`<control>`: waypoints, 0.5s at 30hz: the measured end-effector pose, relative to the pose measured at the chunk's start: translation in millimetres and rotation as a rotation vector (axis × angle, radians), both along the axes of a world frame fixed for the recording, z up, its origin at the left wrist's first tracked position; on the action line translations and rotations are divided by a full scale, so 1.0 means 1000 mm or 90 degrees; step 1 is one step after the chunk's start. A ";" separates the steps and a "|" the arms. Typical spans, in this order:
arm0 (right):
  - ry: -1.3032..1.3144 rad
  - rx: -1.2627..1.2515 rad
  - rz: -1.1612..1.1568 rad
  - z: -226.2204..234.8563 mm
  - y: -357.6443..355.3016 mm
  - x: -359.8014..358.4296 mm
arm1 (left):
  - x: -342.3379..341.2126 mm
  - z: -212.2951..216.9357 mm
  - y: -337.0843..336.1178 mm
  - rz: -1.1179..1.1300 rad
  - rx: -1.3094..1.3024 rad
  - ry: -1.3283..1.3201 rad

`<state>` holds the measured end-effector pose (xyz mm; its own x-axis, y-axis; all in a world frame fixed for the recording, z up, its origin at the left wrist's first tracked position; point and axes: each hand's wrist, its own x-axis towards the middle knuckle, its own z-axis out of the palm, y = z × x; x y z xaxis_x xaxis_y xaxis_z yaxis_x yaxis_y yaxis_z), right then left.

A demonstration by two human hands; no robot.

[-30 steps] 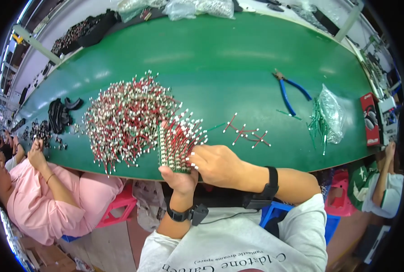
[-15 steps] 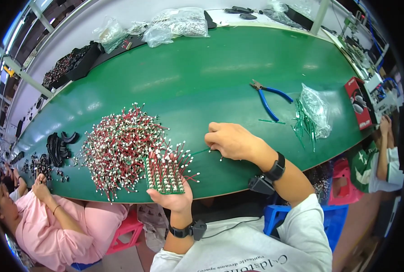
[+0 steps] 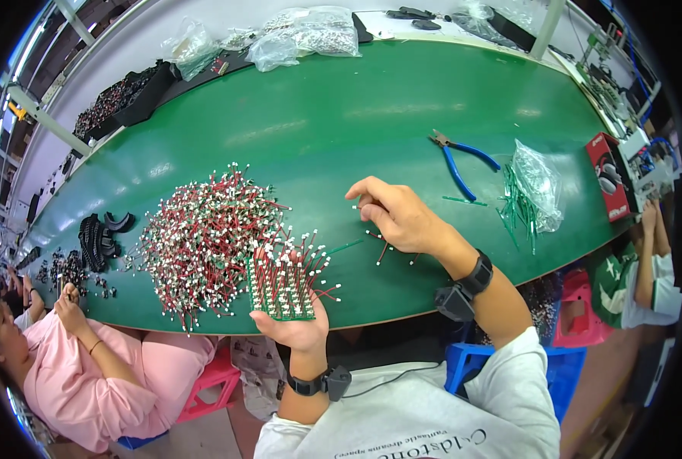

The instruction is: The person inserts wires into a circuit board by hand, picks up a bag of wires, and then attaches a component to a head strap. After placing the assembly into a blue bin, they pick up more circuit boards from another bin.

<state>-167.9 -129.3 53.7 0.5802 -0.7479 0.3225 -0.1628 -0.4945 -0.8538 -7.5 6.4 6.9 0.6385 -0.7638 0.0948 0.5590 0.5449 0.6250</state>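
We hold a green circuit-board panel (image 3: 283, 297), bristling with red wires, on our cupped, upturned left hand (image 3: 301, 330), thumb at its near-left corner, just beside a heap of red-wired pieces (image 3: 203, 245) on the green table (image 3: 318, 115). Our right hand (image 3: 398, 218) hovers above loose wired pieces (image 3: 385, 247), fingers partly curled; we cannot tell whether they grip anything.

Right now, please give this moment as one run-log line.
left hand: holds green rectangular circuit-board panel bristling with red wires | right hand: over green tabletop, grip unclear | blue-handled metal pliers: lying open
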 end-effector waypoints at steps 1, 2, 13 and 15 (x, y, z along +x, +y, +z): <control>0.001 0.005 0.005 0.001 0.000 0.001 | 0.002 0.000 0.000 -0.007 -0.006 0.013; 0.006 -0.007 0.013 0.003 0.000 0.003 | 0.002 0.000 -0.002 -0.002 0.001 0.014; -0.033 0.109 0.146 0.010 0.039 0.026 | 0.006 -0.007 -0.005 -0.007 -0.055 -0.019; -0.029 0.162 0.161 0.013 0.043 0.027 | 0.007 -0.006 -0.004 -0.005 -0.055 -0.027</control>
